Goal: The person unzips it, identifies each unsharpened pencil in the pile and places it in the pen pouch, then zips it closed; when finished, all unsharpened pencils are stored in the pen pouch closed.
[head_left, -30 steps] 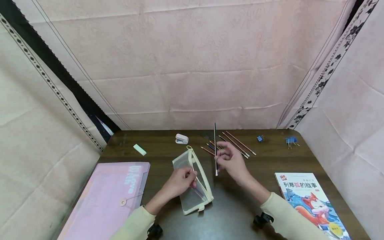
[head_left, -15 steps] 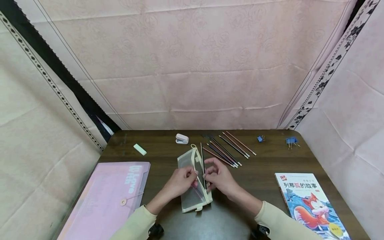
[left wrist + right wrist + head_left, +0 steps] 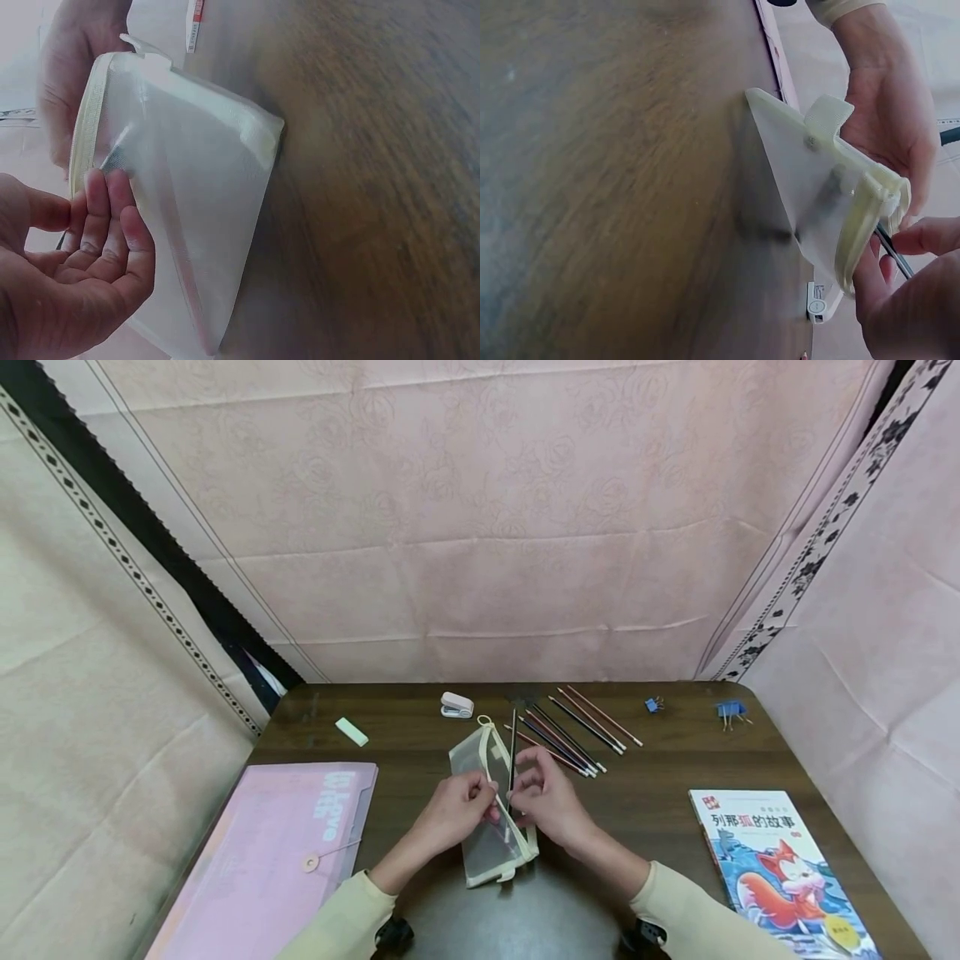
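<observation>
A see-through pencil case (image 3: 483,860) with cream zipper edging stands tilted mid-desk, its zipper open. My left hand (image 3: 452,812) pinches the edge of its opening. My right hand (image 3: 551,802) pinches a black pencil (image 3: 513,743), held nearly upright. In the right wrist view, the pencil (image 3: 895,253) passes into the case's opening, and its lower end shows faintly through the mesh. A reddish pencil (image 3: 182,262) lies inside the case, seen through its wall in the left wrist view. Several dark and reddish pencils (image 3: 558,737) lie fanned out behind my right hand.
A white stapler (image 3: 457,705) and a pale green eraser (image 3: 351,732) lie toward the back. Two blue binder clips, a smaller one (image 3: 654,704) and a larger one (image 3: 730,711), sit back right. A purple folder (image 3: 277,852) lies left, a picture book (image 3: 783,868) right.
My right hand has moved left and down from beside the pencils to the case, and the black pencil's lower end has gone into it. The left hand keeps its grip on the edge.
</observation>
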The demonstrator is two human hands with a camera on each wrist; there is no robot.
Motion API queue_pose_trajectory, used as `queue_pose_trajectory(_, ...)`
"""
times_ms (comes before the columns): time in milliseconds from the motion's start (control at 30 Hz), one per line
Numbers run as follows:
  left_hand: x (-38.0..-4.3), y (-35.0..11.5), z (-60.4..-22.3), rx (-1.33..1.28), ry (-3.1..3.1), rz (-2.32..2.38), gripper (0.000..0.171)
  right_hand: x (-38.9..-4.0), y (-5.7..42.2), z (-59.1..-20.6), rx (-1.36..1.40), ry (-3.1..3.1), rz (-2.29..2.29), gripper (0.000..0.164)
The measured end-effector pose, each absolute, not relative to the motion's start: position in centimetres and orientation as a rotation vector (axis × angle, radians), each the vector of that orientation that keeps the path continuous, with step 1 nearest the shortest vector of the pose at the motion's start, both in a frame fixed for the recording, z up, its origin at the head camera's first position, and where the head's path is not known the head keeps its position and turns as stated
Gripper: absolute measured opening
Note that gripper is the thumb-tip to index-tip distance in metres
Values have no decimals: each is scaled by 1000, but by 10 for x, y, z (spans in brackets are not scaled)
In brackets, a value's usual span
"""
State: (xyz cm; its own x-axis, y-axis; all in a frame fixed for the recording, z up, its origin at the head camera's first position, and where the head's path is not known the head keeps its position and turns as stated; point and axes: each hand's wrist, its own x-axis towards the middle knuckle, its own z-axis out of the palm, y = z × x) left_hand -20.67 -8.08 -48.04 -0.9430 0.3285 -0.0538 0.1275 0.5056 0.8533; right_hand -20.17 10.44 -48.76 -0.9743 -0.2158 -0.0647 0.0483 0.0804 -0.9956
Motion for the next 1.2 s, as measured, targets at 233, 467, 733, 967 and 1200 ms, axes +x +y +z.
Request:
queue_pose_trajectory(233, -207, -81, -481, 394, 2555, 1424, 29, -202, 108, -487, -256, 2240, -1778, 45)
queue_pose_trajectory(467, -205, -81, -484, 423, 2565, 1413, 25, -203, 110, -484, -311, 2218, -1682, 43)
queue_pose_trajectory(733, -205, -81, -486, 456, 2607, 1378, 23, -207, 110, -487, -306, 2216, -1613, 41)
queue_pose_trajectory(967, -205, -83, -485, 433, 2606, 1357, 25, -210, 113, -487, -349, 2214, -1678, 33)
queue_pose_trajectory(1200, -205, -85, -485, 392, 2558, 1386, 26, -222, 126, -483, -357, 2278, -1782, 30)
